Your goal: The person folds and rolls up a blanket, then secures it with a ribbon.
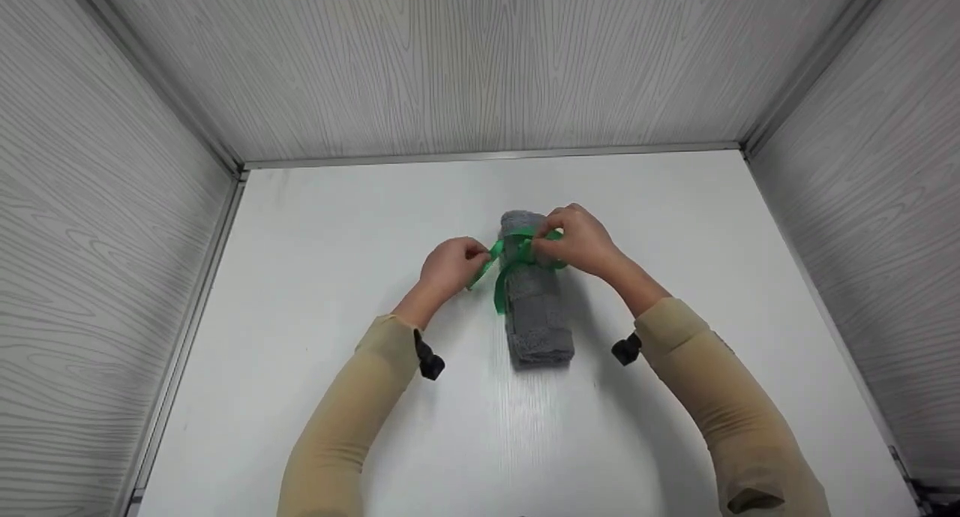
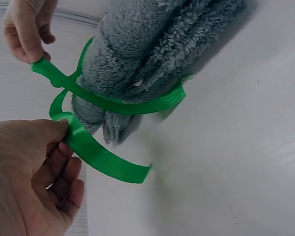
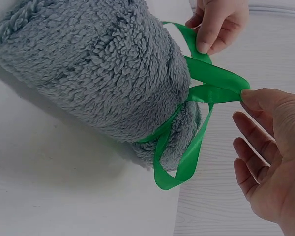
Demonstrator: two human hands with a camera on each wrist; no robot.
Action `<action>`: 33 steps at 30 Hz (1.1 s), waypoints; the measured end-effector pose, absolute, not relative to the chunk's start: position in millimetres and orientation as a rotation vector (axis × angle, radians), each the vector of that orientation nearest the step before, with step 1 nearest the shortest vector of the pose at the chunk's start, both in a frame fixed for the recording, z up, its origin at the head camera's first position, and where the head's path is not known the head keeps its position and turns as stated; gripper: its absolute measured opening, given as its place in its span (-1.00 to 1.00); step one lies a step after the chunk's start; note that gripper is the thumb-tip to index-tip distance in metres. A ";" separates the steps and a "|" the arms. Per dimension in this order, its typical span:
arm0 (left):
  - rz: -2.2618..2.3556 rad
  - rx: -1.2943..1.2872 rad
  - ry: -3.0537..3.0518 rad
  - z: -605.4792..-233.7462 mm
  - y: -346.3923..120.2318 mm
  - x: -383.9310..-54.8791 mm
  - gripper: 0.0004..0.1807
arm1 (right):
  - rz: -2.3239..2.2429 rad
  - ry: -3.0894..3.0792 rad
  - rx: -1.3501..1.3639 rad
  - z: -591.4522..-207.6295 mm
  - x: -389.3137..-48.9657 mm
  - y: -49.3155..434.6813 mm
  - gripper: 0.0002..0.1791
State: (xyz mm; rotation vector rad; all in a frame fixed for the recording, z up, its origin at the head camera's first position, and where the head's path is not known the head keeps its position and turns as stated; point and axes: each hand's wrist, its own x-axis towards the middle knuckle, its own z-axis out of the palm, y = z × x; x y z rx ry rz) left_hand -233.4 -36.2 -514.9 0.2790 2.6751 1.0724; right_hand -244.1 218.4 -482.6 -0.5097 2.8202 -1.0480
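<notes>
A rolled grey towel (image 1: pixel 536 307) lies lengthwise on the white table, its fluffy pile showing close up in the right wrist view. Around its far part runs a green ribbon (image 2: pixel 108 160), crossed and looped on top. My left hand (image 1: pixel 454 266), left of the roll, pinches one strand between thumb and forefinger, and a free tail hangs past the fingers. On the other side my right hand (image 1: pixel 579 241) pinches a folded loop of the ribbon (image 3: pixel 216 86) between thumb and fingertip. Another loop droops beside the roll in the right wrist view.
Grey wood-grain panels (image 1: pixel 480 67) enclose the white table (image 1: pixel 360 194) at the back and both sides. Metal strips (image 1: pixel 495 157) run along the panel bases. A black device (image 1: pixel 429 361) sits at the left cuff, another (image 1: pixel 626 348) at the right cuff.
</notes>
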 end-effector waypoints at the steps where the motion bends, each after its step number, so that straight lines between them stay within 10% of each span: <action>1: 1.154 0.258 2.623 -512.4 -39.5 -232.6 -0.74 | -1.050 2.822 -0.510 -482.5 -244.5 219.2 -0.80; 33: 1.928 -0.193 1.413 -494.7 31.2 -174.3 -0.82 | -1.070 2.761 -0.518 -481.2 -250.6 232.5 -0.82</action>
